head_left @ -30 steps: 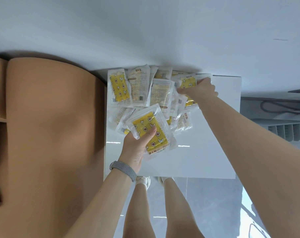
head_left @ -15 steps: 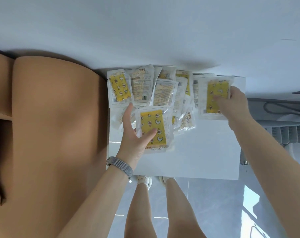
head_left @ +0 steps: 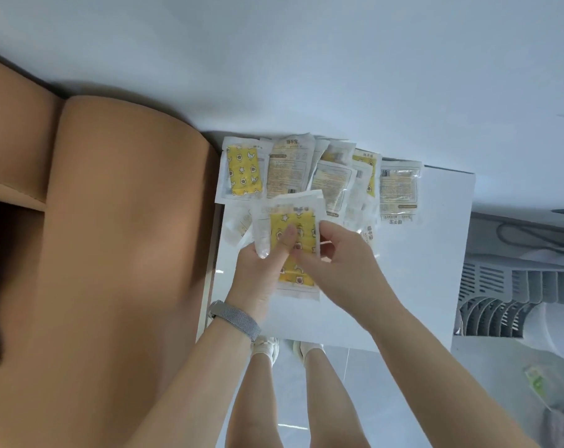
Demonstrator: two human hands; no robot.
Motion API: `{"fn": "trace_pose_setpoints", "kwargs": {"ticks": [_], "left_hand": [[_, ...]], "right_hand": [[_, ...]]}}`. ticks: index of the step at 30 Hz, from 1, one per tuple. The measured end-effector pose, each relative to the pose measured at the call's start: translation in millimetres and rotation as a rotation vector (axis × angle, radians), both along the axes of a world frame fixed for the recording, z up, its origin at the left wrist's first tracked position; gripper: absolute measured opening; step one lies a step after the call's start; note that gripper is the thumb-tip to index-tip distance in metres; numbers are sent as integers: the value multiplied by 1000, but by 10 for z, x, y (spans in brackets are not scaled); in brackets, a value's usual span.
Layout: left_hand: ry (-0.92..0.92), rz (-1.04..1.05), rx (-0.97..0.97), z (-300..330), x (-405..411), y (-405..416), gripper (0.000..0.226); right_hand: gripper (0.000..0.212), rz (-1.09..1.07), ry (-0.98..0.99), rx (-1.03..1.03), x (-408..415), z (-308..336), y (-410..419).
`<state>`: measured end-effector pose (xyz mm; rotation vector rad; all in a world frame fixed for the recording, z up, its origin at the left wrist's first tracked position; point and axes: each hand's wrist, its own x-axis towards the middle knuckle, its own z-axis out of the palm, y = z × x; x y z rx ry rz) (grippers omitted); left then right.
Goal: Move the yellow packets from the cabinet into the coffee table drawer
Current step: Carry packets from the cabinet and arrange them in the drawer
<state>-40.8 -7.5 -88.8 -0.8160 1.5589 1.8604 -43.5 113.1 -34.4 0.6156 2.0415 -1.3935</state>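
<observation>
Yellow packets [head_left: 293, 250] stacked between both hands, left hand [head_left: 258, 270] and right hand [head_left: 335, 257] gripping them

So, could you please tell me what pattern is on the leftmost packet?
Yellow with star and moon shapes on the leftmost packet, clearest in the head view.

Bright, even daylight, soft and cool; the glossy white bench [head_left: 419, 286] throws small specular glints near its left edge, and a pale sheen lies on the floor tiles [head_left: 387, 399]. A dim soft shadow runs along the wall [head_left: 306, 59] above the tan cabinet [head_left: 112, 221]. Wide-angle bending bows the cabinet's edges; the hands are slightly motion-soft, and the corners smear.
</observation>
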Motion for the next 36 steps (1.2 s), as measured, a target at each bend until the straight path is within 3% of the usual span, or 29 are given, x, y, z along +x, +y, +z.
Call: {"fn": "trace_pose_setpoints", "kwargs": {"ticks": [2,4,9,13,15,18,21,25,29,33,36], "left_hand": [[14,39,-81,-27,2,-160,51],[19,105,-129,-8,0,-349,55],[-22,320,-167,27,-12,-853,30],[7,384,-184,52,-6,-1144,14],[20,388,-192,60,5,-1239,10],[33,405,-193,63,10,-1336,10],[52,403,-173,78,-26,-1384,15],[61,405,-140,93,-80,-1401,13],[67,406,-120,122,-113,-1387,10],[67,376,-114,126,-124,-1372,24],[51,369,-120,95,-128,-1357,13]], "right_hand": [[42,130,-29,34,-133,3,-98],[37,170,-24,73,-305,21,-179],[48,-108,70,167,-896,-450,-553],[69,-14,-43,467,-1237,-1074,-1027],[78,48,2,645,-1294,-1300,-1209],[93,162,23,947,-1318,-1530,-1354],[95,202,11,1065,-1352,-1627,-1409],[76,166,34,1061,-1405,-1642,-1422],[69,136,7,864,-1432,-1517,-1384],[80,97,18,614,-1370,-1322,-1310],[86,44,32,511,-1281,-1182,-1195]]}}
